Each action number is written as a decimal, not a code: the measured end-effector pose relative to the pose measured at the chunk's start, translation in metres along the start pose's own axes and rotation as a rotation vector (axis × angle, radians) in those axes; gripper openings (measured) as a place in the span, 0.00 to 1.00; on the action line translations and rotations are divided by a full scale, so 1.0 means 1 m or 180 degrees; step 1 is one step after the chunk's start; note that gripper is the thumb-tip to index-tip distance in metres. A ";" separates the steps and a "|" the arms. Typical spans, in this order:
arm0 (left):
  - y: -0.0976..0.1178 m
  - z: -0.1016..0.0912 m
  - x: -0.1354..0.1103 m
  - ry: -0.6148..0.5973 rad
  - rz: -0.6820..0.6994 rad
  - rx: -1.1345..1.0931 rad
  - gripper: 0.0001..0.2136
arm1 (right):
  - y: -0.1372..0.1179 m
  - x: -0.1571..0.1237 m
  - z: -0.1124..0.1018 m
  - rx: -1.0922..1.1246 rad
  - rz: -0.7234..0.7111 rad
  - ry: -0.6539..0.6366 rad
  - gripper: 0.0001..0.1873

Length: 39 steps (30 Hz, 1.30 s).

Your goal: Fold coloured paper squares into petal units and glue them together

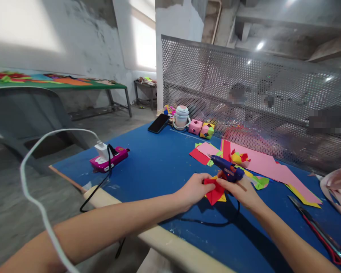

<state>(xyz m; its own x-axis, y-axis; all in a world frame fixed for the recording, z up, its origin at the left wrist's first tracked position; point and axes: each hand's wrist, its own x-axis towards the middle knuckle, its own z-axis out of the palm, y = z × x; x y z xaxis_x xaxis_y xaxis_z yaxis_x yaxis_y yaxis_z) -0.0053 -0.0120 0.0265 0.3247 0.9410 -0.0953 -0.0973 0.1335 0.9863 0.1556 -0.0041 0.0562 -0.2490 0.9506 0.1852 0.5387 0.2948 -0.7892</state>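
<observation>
My left hand (pixel 197 189) is closed, pinching a folded red paper piece (pixel 215 192) between thumb and fingers. Yellow paper (pixel 222 198) shows beneath the red. Close beside it, my right hand (pixel 246 191) is wrapped round a blue glue gun (pixel 226 167), its nozzle pointing left and away from me. The gun's handle is hidden behind that hand. The right thumb also touches the red paper's upper edge. Just beyond the gun lies a red and yellow folded paper flower (pixel 240 157).
Pink paper sheets (pixel 263 163) lie along the mesh panel (pixel 187 72). Scissors (pixel 309 220) rest at right. A magenta power strip (pixel 110 159) with a white charger sits at left; a black cord loops below my hands. A phone (pixel 158 123), white jug (pixel 182 117) and paper balls (pixel 207 130) stand at the back.
</observation>
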 end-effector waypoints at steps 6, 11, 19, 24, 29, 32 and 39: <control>-0.005 -0.009 0.007 -0.0033 0.0094 0.0351 0.03 | -0.007 0.005 0.011 0.0171 0.0038 0.0024 0.10; -0.003 -0.011 0.005 -0.0189 -0.0074 0.0247 0.03 | -0.004 0.004 0.015 0.0153 0.0134 0.0046 0.10; -0.006 -0.018 0.010 -0.0178 0.0069 0.0211 0.12 | 0.016 0.003 0.029 0.0868 0.0469 0.0382 0.13; -0.007 -0.019 0.015 -0.0182 -0.0001 0.0222 0.11 | 0.022 0.006 0.033 0.0945 0.0544 0.0429 0.12; -0.008 -0.018 0.016 -0.0219 -0.0081 0.0167 0.11 | 0.026 0.006 0.034 0.1013 0.0631 0.0519 0.11; -0.007 -0.018 0.018 -0.0254 -0.0183 -0.0019 0.11 | 0.027 0.006 0.035 0.1072 0.0686 0.0550 0.12; -0.008 -0.019 0.025 -0.0347 -0.0262 -0.0239 0.12 | 0.028 0.006 0.035 0.1168 0.0676 0.0626 0.15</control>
<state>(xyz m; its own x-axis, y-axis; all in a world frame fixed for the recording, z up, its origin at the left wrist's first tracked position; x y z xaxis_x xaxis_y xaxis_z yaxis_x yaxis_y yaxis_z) -0.0141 0.0159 0.0138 0.4342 0.8872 -0.1561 -0.1351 0.2354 0.9625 0.1415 0.0063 0.0148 0.0125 0.9970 0.0767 0.2320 0.0717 -0.9701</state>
